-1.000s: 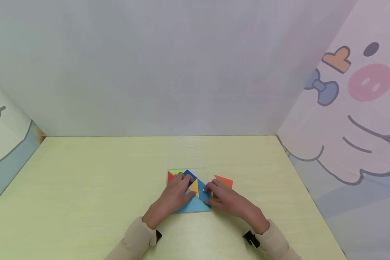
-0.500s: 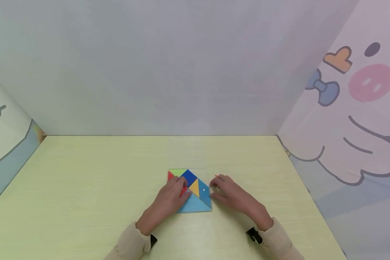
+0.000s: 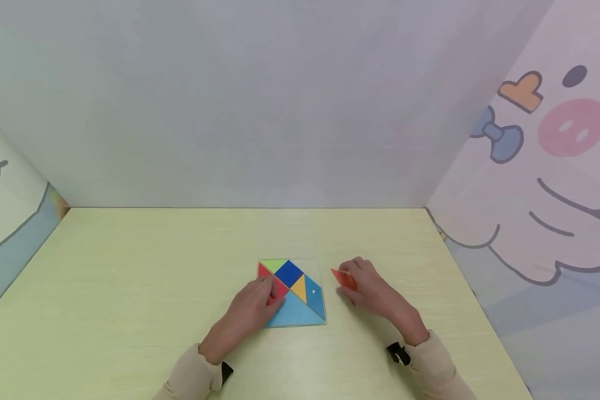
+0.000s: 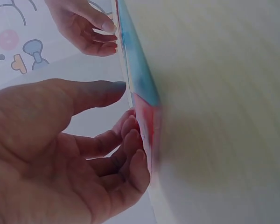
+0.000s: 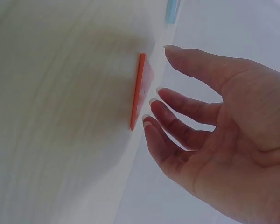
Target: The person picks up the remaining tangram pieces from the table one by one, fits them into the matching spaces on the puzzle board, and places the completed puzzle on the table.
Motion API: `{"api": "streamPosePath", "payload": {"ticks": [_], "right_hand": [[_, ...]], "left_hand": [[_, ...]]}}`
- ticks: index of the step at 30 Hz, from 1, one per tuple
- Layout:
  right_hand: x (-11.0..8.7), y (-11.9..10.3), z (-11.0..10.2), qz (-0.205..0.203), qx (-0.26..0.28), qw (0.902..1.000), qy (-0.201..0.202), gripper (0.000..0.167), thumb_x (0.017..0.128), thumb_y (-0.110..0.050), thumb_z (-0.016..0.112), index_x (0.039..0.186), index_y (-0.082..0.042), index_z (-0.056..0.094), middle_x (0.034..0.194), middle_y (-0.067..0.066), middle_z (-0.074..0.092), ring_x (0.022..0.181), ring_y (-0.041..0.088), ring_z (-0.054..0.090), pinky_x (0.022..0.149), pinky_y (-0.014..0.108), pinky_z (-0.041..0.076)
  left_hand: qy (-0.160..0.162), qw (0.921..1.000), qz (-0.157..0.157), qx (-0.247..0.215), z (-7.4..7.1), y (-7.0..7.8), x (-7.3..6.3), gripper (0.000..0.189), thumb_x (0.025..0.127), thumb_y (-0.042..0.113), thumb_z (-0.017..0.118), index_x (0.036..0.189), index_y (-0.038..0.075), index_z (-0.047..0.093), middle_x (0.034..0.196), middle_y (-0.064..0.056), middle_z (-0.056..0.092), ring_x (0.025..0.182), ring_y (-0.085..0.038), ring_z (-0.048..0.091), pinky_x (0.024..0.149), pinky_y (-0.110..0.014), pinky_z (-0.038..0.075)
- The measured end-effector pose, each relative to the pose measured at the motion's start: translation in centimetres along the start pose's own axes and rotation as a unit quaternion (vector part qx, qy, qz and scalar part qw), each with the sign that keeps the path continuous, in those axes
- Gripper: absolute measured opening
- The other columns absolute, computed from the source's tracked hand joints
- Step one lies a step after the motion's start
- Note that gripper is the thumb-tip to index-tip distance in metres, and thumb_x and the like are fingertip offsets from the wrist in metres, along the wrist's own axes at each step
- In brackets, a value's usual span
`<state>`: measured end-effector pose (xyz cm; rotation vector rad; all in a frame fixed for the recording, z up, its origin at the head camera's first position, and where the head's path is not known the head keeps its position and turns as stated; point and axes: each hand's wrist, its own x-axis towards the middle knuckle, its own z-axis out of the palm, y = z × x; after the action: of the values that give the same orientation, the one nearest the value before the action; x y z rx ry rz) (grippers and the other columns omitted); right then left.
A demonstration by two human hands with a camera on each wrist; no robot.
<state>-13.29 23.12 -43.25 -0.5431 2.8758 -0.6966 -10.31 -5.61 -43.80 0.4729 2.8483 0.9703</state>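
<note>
Several flat tangram pieces lie fitted together in a clear tray [image 3: 321,270]. They include a lime triangle [image 3: 272,265], a dark blue square [image 3: 288,274], a yellow triangle [image 3: 299,287], a blue parallelogram [image 3: 314,304] with a white dot and a large light blue triangle [image 3: 296,312]. My left hand [image 3: 247,308] rests its loosely bent fingers on the red triangle [image 3: 281,288], hiding part of it. Right of the tray lies an orange triangle [image 3: 344,279]. My right hand [image 3: 377,291] hovers around it with thumb and fingers spread; in the right wrist view the fingertips [image 5: 147,122] are apart from it.
The pale wooden table [image 3: 155,266] ends at a plain grey-white wall [image 3: 240,111] behind. Cartoon-printed sheets [image 3: 545,183] stand along both sides. Black straps [image 3: 399,353] show at the wrists, below beige sleeves [image 3: 432,361].
My right hand has left the blue parallelogram and moved right to the orange triangle. My left hand has slid left and toward me, uncovering the dark blue square and more of the red triangle.
</note>
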Motion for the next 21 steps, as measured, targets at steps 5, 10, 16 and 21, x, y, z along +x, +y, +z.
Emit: {"api": "streamPosePath", "payload": {"ticks": [5, 10, 16, 21], "right_hand": [[0.05, 0.51, -0.27, 0.002, 0.003, 1.0, 0.002, 0.04, 0.09, -0.012, 0.08, 0.122, 0.002, 0.06, 0.116, 0.013, 0.057, 0.099, 0.025, 0.048, 0.076, 0.034, 0.05], [0.0, 0.75, -0.49, -0.008, 0.013, 0.9999, 0.001, 0.037, 0.09, -0.01, 0.08, 0.117, 0.004, 0.06, 0.106, 0.012, 0.056, 0.092, 0.023, 0.048, 0.073, 0.033, 0.047], [-0.03, 0.84, -0.54, 0.004, 0.025, 0.9997, -0.002, 0.033, 0.089, -0.006, 0.08, 0.114, 0.003, 0.061, 0.098, 0.008, 0.054, 0.087, 0.019, 0.048, 0.071, 0.029, 0.047], [0.04, 0.75, -0.5, 0.008, 0.025, 0.9997, -0.002, 0.03, 0.089, -0.005, 0.079, 0.113, 0.002, 0.062, 0.097, 0.007, 0.055, 0.087, 0.019, 0.049, 0.071, 0.029, 0.048]], "left_hand": [[-0.021, 0.9996, -0.01, -0.012, -0.14, -0.17, -0.11, 0.03, 0.09, 0.013, 0.08, 0.083, 0.01, 0.051, 0.071, 0.001, 0.042, 0.067, -0.013, 0.043, 0.059, -0.024, 0.034], [-0.035, 0.9989, -0.01, -0.03, -0.37, -0.35, -0.17, 0.029, 0.09, 0.011, 0.079, 0.085, 0.01, 0.051, 0.073, 0.0, 0.043, 0.07, -0.014, 0.044, 0.06, -0.025, 0.035], [-0.044, 0.9981, -0.005, -0.043, -0.47, -0.4, -0.11, 0.028, 0.09, 0.011, 0.079, 0.087, 0.009, 0.052, 0.074, 0.0, 0.044, 0.072, -0.015, 0.045, 0.062, -0.026, 0.036], [-0.04, 0.9981, -0.003, -0.048, -0.62, -0.41, -0.16, 0.028, 0.09, 0.012, 0.08, 0.089, 0.008, 0.052, 0.075, 0.0, 0.045, 0.073, -0.015, 0.045, 0.062, -0.026, 0.037]]}}
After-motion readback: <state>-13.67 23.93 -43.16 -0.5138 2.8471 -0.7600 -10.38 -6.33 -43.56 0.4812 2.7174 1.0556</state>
